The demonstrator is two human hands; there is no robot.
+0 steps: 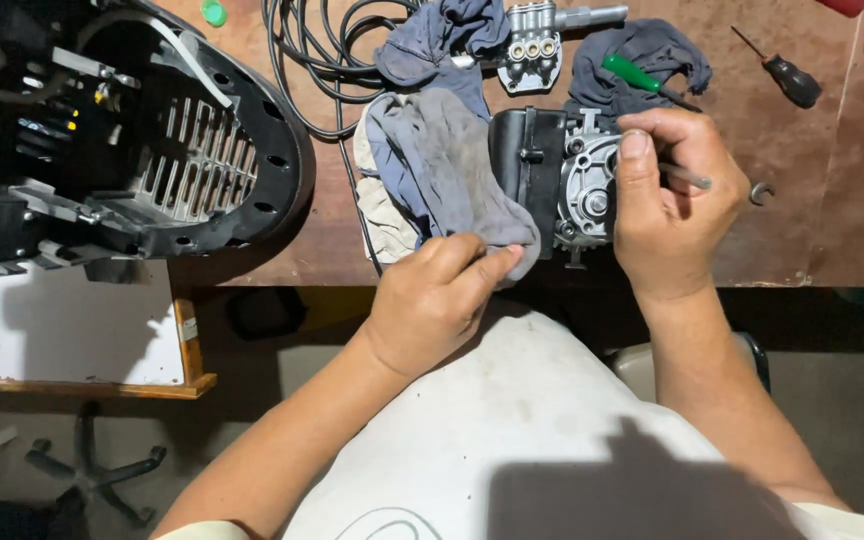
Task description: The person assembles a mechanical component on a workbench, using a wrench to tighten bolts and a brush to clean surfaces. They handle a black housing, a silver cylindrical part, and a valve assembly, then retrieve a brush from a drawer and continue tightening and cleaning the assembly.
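At the near edge of the brown desk (812, 220), the left hand (432, 300) pinches a corner of a grey rag (442, 170) between thumb and fingers, its grip closed on the cloth. That rag drapes over the left side of a black and silver motor (552, 180), which sits close to the desk's front edge. On the motor's right, the right hand (667, 200) is closed around a thin metal tool (694, 180), thumb pressed along the top, with the shaft sticking out toward a small wrench end (760, 192) just beside it. Behind the motor lies a dark cloth (642, 50) with a green-handled screwdriver (637, 75) on it, and to the right, apart, a black-handled screwdriver (787, 75). A silver pump block (532, 45) rests further back, near coiled black cable (312, 50). Far left stands a large black housing (152, 140) with a grille inside.
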